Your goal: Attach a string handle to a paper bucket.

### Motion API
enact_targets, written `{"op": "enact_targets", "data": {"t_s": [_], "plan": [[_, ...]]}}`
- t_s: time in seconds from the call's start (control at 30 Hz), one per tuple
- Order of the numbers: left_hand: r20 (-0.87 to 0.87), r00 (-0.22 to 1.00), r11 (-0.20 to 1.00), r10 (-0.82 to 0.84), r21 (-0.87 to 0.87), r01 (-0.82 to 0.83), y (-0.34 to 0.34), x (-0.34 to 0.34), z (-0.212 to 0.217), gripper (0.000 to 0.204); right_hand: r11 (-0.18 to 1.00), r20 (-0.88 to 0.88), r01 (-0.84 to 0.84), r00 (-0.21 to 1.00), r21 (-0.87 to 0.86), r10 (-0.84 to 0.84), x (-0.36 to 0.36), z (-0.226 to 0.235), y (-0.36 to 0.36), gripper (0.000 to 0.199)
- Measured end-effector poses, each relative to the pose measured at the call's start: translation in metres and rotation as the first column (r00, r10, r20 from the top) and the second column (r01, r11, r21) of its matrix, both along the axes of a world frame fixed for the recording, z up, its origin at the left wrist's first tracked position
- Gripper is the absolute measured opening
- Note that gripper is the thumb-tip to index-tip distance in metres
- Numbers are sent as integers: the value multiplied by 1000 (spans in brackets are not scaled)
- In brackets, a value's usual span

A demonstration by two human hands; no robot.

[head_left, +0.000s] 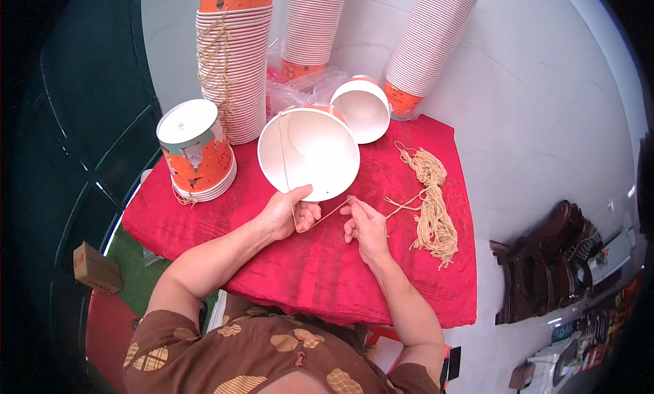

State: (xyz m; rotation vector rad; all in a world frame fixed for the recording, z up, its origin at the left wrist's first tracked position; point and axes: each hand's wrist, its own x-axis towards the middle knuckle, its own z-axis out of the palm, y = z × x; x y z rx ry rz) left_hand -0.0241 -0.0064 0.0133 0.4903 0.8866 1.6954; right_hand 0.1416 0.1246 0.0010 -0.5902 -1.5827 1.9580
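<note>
A white-lined paper bucket (pixel 310 152) lies tipped with its open mouth toward me. My left hand (pixel 286 215) is closed on its near rim, the thumb lying over the inner edge. From the bucket's far rim a thin tan cord (pixel 285 155) crosses the mouth, passes my left hand and runs to the right. My right hand (pixel 366 229) pinches the cord near its end, just right of the bucket. A small dark hole shows in the bucket wall near the rim. Close by on the right lies a bundle of tan cords (pixel 432 210).
A red cloth (pixel 327 275) covers the table. Upside-down orange buckets (pixel 197 162) stand at the left, beside a tall stack (pixel 235 67) hung with cords. Two more tall stacks (pixel 315 23) (pixel 429 43) stand behind. Another bucket (pixel 364 115) lies on its side.
</note>
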Motion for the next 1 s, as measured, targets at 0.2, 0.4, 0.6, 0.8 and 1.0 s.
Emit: {"op": "enact_targets", "data": {"t_s": [0.2,0.4,0.6,0.8,1.0], "plan": [[-6,999,999,-35,16,35,0,8,1,30,962,-172,-78,985,-260,33,1,4,1,38],[-57,998,999,-35,19,36,-2,11,2,30,948,-236,-89,972,-304,16,1,6,5,37],[-77,997,1000,-11,22,13,1,12,3,30,993,-51,96,994,72,-92,0,-5,7,25],[-54,998,999,45,25,-44,2,7,-5,28,634,-71,231,961,738,-268,-9,-6,6,8],[-49,993,991,112,-66,-115,6,3,-11,29,537,112,81,942,840,-318,-17,-21,14,11]]}}
